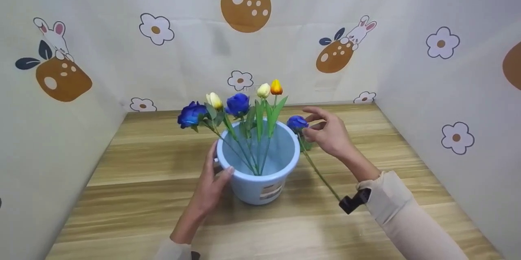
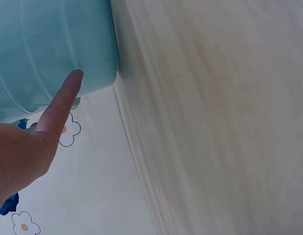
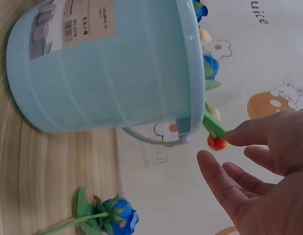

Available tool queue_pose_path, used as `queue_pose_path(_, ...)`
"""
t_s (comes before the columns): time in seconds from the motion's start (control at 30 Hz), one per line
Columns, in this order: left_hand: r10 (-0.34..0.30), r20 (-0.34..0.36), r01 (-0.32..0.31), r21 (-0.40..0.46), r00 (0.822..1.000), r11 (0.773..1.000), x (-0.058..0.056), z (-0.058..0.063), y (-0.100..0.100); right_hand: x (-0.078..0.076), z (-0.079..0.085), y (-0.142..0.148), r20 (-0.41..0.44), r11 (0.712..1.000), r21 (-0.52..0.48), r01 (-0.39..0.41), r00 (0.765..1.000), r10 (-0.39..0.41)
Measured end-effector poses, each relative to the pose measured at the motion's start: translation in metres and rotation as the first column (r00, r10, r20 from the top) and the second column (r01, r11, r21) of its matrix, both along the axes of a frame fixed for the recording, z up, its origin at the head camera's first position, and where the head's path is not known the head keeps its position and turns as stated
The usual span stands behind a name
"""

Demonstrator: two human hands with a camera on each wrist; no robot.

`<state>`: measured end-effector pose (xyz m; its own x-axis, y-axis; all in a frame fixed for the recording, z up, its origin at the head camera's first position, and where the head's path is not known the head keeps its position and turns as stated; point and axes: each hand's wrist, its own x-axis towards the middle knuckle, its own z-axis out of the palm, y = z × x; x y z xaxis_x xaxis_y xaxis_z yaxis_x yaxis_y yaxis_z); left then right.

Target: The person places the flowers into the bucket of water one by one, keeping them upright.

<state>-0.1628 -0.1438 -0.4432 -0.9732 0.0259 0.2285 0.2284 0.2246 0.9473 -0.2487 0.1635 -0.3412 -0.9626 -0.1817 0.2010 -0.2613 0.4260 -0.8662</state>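
A light blue bucket [image 1: 249,188] stands upright on the table, a label on its side. My left hand [image 1: 208,186] rests against its left side, thumb near the rim; in the left wrist view one straight finger [image 2: 63,100] lies along the wall. Leaning inside are two blue roses [image 1: 237,104], two pale tulips [image 1: 213,100] and an orange-yellow tulip [image 1: 276,87]. To the bucket's right another blue rose [image 3: 120,215] lies on the table with its stem [image 1: 321,175] towards me. My right hand [image 1: 329,132] hovers above that bloom, fingers spread and slightly bent, holding nothing.
The wood-grain table [image 1: 134,215] is enclosed by pale cloth walls [image 1: 187,48] printed with rabbits, fruit and flowers. A thin bucket handle [image 3: 154,142] hangs down the far side in the right wrist view. A black wrist mount [image 1: 354,201] overlaps the loose rose's stem end.
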Motion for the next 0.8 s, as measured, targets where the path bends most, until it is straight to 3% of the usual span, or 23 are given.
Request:
queue_pose_path(0.17, -0.024, -0.040, 0.025, 0.022, 0.999, 0.999, 0.000, 0.000, 0.000, 0.000, -0.010, 0.010, 0.009, 1.000, 0.004, 0.018, 1.000, -0.018)
queue_pose_path(0.4, -0.018, -0.033, 0.018, 0.018, 0.999, 1.000, 0.000, -0.001, 0.000, -0.003, -0.025, 0.022, 0.066, 1.000, -0.010, 0.020, 0.998, -0.019)
queue_pose_path(0.57, -0.007, -0.024, 0.007, 0.011, 1.000, 1.000, 0.000, -0.002, 0.000, -0.004, -0.034, 0.029, 0.059, 0.996, 0.088, 0.011, 0.998, -0.017)
queue_pose_path(0.8, -0.011, -0.016, 0.011, 0.011, 1.000, 1.000, -0.001, -0.001, 0.000, -0.004, -0.045, 0.034, 0.015, 0.967, 0.256, 0.000, 1.000, -0.004)
